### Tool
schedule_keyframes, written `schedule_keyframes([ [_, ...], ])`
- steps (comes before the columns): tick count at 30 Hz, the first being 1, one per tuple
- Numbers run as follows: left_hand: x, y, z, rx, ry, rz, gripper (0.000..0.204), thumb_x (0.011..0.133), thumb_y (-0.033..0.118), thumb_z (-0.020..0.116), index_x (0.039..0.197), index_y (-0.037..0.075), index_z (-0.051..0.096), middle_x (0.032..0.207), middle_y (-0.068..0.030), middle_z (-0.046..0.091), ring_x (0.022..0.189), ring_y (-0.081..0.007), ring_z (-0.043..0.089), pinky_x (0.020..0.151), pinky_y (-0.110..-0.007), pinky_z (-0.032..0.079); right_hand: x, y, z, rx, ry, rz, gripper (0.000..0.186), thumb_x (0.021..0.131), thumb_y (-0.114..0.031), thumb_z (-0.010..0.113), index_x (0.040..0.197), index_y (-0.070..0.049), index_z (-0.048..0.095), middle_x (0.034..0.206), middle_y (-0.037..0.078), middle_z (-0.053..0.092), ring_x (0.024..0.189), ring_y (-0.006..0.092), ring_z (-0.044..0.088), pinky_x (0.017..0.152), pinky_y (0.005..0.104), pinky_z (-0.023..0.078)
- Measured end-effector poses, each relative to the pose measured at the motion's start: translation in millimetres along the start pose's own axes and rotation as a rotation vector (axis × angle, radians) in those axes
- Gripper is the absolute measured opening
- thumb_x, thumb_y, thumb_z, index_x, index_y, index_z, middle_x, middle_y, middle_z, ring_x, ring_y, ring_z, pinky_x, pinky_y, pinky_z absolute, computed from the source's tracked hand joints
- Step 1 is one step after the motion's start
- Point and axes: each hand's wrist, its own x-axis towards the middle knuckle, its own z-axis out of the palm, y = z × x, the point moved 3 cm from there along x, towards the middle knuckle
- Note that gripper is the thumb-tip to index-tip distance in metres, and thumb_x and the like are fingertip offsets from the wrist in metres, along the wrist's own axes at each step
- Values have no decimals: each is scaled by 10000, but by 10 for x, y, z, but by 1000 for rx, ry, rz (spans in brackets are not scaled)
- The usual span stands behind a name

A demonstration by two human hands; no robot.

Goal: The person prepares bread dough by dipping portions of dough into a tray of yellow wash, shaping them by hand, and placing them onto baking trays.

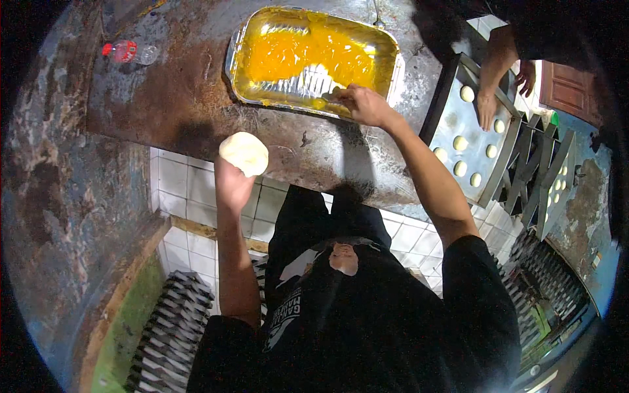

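My left hand [234,187] holds up a flattened round of pale dough [244,153] just off the table's near edge. The dough hides most of its fingers. Over the near side of a foil tray [275,99], my right hand [367,106] is closed around a small, thin tool [331,97]. A dab of yellow shows by the tool's end; whether it is a spoon or a spatula I cannot tell. Glossy orange-yellow filling [278,56] lies in the tray in thick patches, with bare ribbed foil between them.
The tray rests on a worn, stained table [164,98]. A clear bottle with a red cap [134,52] lies at the far left. At right, another person's hand [486,108] reaches over a metal baking tray [452,111] with several dough balls [460,143]. A dark rack [534,164] stands beyond it.
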Motion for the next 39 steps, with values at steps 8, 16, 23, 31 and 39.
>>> schedule_keyframes([
  [8,169,319,381,74,-156,-103,416,816,96,891,1156,-27,685,1058,-98,766,970,-163,715,892,-336,559,-433,-641,-562,603,-161,143,284,1006,-154,616,1264,-101,724,1072,164,753,953,278,706,893,408,542],
  [16,281,1076,711,98,-221,132,419,755,143,917,1089,-27,729,1042,-134,784,928,-203,745,857,-369,577,-1083,-1864,-824,137,409,-120,546,813,30,677,1323,-165,673,1155,125,606,1086,342,634,926,438,534],
  [23,300,911,772,123,-145,184,354,752,204,912,1002,0,768,953,-164,792,881,-291,779,790,-404,590,-1605,-1365,-38,331,527,178,449,842,10,675,1277,-103,658,1144,165,601,987,398,643,873,479,538],
  [31,97,1018,938,308,-466,89,431,782,297,929,1040,-9,767,986,-136,801,895,-218,774,806,-378,589,-1790,-1121,-168,409,369,119,579,850,-346,851,1327,-89,646,1210,191,623,1140,419,630,970,474,529],
  [39,30,1461,995,21,-965,149,375,846,185,866,1147,22,713,1024,-31,759,923,-107,690,788,-317,566,-1552,-1857,-1234,542,268,-214,592,776,-285,914,1289,-81,701,1205,102,679,1163,279,640,978,407,531],
])
